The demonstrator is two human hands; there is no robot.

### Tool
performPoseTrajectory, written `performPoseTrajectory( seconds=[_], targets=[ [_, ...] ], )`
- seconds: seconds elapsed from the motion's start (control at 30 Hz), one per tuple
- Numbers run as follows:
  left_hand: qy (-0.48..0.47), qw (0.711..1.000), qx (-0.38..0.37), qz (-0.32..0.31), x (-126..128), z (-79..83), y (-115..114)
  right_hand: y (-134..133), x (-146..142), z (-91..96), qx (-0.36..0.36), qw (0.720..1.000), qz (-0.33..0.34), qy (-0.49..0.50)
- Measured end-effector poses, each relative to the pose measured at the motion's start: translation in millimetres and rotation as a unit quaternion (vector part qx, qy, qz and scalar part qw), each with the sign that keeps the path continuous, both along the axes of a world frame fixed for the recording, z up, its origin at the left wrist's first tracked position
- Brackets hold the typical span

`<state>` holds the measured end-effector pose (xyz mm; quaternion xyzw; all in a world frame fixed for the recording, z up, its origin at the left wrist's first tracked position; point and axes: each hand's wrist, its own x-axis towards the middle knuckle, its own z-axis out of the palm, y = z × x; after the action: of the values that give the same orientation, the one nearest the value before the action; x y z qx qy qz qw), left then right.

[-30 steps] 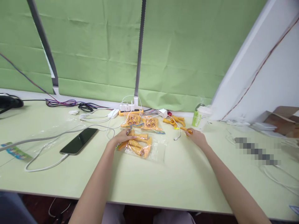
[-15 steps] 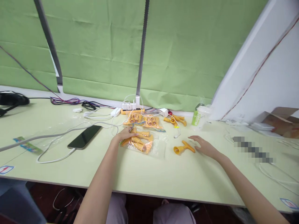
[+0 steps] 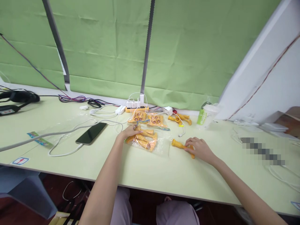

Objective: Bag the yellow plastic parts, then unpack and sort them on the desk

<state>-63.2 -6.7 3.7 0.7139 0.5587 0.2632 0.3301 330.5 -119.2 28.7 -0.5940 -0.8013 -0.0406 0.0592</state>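
Observation:
My left hand (image 3: 130, 132) is at the upper left end of a clear plastic bag (image 3: 164, 144), its fingers closed on that end. Inside the bag lie several yellow-orange plastic pieces (image 3: 143, 139). To the right, my right hand (image 3: 198, 149) has its thumb and fingers around the crossbar of a loose yellow T-shaped plastic piece (image 3: 178, 144) with a flared, cup-like end. That piece rests on the table, flared end to the left. Part of its crossbar is hidden under my fingers.
Two more bags of yellow pieces (image 3: 156, 120) lie behind, beside loose yellow pieces (image 3: 180, 118). A power strip (image 3: 137, 108), white cables, a smartphone (image 3: 92, 133) and headphones (image 3: 20, 97) are leftward. A lidded paper cup (image 3: 208, 116) stands at the right back.
My right hand has closed on the T-shaped piece, which has turned slightly. My left hand stays at the bag. The whole view has shifted a little.

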Motion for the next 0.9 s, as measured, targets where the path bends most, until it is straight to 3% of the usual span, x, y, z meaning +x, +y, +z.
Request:
performPoseTrajectory(
  seconds=[0.2, 0.4, 0.57, 0.9],
  targets=[
    [0.012, 1.0, -0.006, -0.006, 1, 0.7, 0, -7, -30, 13.5, -0.005, 0.995, -0.021, 0.1],
    [0.001, 1.0, -0.006, -0.016, 0, 1.6, -2, -8, -62, 25.4, -0.033, 0.991, 0.019, 0.13],
    [0.002, 1.0, -0.013, -0.023, 1, 2.7, -3, -2, -80, 20.8, 0.004, 0.997, 0.036, 0.074],
    [-0.079, 0.997, -0.007, -0.024, -1, -3.4, -2, 28, -98, 10.0, 0.037, 0.986, 0.013, 0.159]
  ],
)
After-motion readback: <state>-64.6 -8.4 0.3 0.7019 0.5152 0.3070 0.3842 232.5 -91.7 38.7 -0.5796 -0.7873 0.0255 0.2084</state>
